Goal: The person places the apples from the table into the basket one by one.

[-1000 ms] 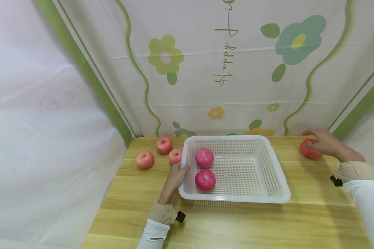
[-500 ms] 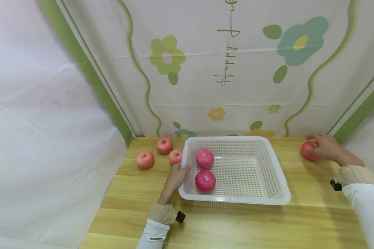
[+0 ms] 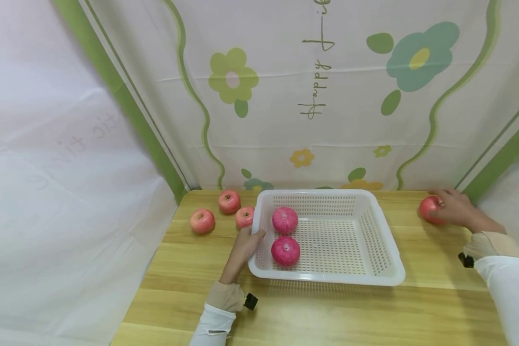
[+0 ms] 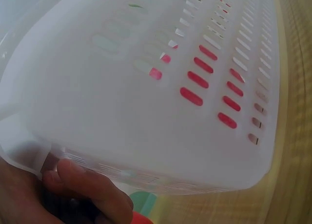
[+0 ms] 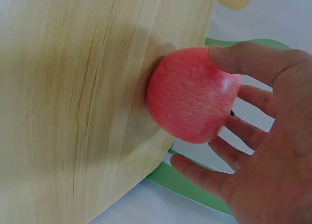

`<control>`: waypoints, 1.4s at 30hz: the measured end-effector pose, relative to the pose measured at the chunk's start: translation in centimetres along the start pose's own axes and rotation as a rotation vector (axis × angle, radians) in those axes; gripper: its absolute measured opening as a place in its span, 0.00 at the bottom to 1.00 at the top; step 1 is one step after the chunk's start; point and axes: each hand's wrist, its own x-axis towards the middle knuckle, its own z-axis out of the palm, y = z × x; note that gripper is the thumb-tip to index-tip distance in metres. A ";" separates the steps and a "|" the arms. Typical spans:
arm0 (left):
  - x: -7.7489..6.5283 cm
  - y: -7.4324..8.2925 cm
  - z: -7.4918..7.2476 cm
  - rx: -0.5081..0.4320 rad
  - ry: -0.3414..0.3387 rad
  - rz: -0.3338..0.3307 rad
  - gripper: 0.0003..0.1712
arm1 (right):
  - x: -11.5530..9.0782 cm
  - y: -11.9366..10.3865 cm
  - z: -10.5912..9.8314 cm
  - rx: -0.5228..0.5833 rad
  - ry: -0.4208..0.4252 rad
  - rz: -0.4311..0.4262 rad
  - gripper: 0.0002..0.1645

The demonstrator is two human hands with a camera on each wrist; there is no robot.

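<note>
Right wrist view only — five fingers (image 5: 202, 176) about apple (image 5: 187, 97).

Left grip (image 4: 95, 187) on 1 white slotted basket (image 4: 122, 107), red patches (image 4: 191, 96) behind it.

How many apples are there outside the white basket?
4. Three are left of the basket: a near apple, a far apple and a third apple, partly hidden. The fourth apple is at the right hand. Others could be hidden behind the basket.
</note>
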 end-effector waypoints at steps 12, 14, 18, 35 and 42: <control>-0.1 0.0 -0.1 -0.008 -0.013 -0.005 0.28 | 0.3 1.0 0.8 -0.015 -0.028 0.020 0.43; -0.2 -0.1 -0.1 -0.006 -0.015 -0.008 0.27 | 0.3 1.1 0.9 -0.012 -0.032 0.025 0.43; -0.3 0.0 -0.1 -0.004 -0.023 0.005 0.28 | 0.3 1.1 0.9 -0.017 -0.025 0.016 0.42; -0.2 0.3 -0.3 -0.004 -0.023 0.009 0.29 | 0.4 0.6 0.3 0.020 -0.046 0.055 0.42; 0.0 -0.1 -0.2 -0.021 -0.026 0.008 0.28 | 0.3 0.6 0.6 0.008 -0.017 0.039 0.41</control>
